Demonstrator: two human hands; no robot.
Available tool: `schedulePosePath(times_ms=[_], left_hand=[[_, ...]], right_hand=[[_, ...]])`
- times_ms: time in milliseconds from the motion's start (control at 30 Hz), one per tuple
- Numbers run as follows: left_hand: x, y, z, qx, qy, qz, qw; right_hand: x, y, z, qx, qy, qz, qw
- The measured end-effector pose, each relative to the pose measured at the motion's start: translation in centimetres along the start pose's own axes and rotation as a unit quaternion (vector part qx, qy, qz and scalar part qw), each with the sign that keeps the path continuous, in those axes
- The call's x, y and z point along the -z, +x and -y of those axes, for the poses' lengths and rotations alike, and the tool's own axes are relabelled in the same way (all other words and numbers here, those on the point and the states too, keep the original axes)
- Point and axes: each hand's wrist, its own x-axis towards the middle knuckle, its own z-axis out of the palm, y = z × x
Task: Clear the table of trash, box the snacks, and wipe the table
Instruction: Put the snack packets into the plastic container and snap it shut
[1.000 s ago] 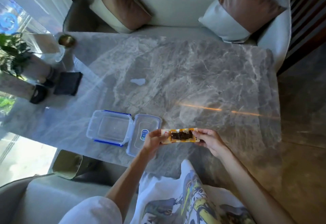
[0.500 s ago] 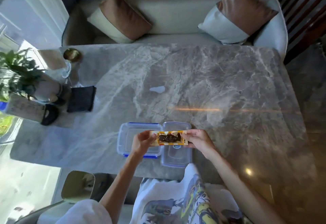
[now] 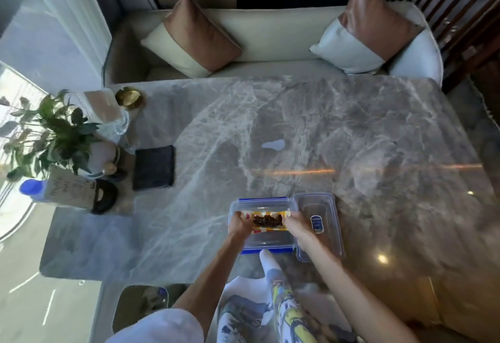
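- Grey marble table (image 3: 351,131), veined in white, fills the middle of the room, with a cream sofa (image 3: 270,37) along its far edge carrying two brown-and-white cushions, one toward each end.
- Near the front edge of the table sits a clear plastic box (image 3: 266,240) with blue clips, open; its clear lid (image 3: 320,223) lies flat just beside it on the right, touching or nearly touching the box wall.
- Both of the person's arms reach forward over the box. The left hand (image 3: 239,225) pinches the left end of a snack packet (image 3: 267,220) and the right hand (image 3: 296,223) pinches the right end, so each hand is closed on the packet.
- The packet, yellow and white at its borders with a dark brown window in the middle, is held level across the box's opening; whether it already rests on the box floor or hangs just above it cannot be told from this angle.
- A small pale scrap or spill (image 3: 273,144) lies alone on the marble, well apart from the box toward the sofa.
- At the left end of the table stand a leafy potted plant (image 3: 48,131), a brass dish (image 3: 129,97), a clear tissue holder (image 3: 104,108) and a folded dark cloth (image 3: 154,167) lying flat.
- A white bottle with a blue cap (image 3: 33,190) lies at the far left, beside a small sign.
- Below the table edge, a bin opening (image 3: 142,305) shows on the floor to the person's left.
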Motion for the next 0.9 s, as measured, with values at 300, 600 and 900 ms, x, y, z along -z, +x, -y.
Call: schedulePosePath(times_ms=[300,600,900], left_hand=[[-0.8,1.4,-0.4,0.031,-0.053,0.04,0.997],[-1.4,2.2,0.0,0.025,-0.052,0.041,0.997],[-1.1,2.1,1.0,0.048,0.01,0.06,0.997]], right_hand=[[-1.9,0.0,0.9,-0.041,-0.015,-0.056,0.997],[-2.0,0.5,1.3,-0.022,-0.075,-0.054,0.995],[-1.7,0.4,0.6,0.036,-0.116,-0.023,0.992]])
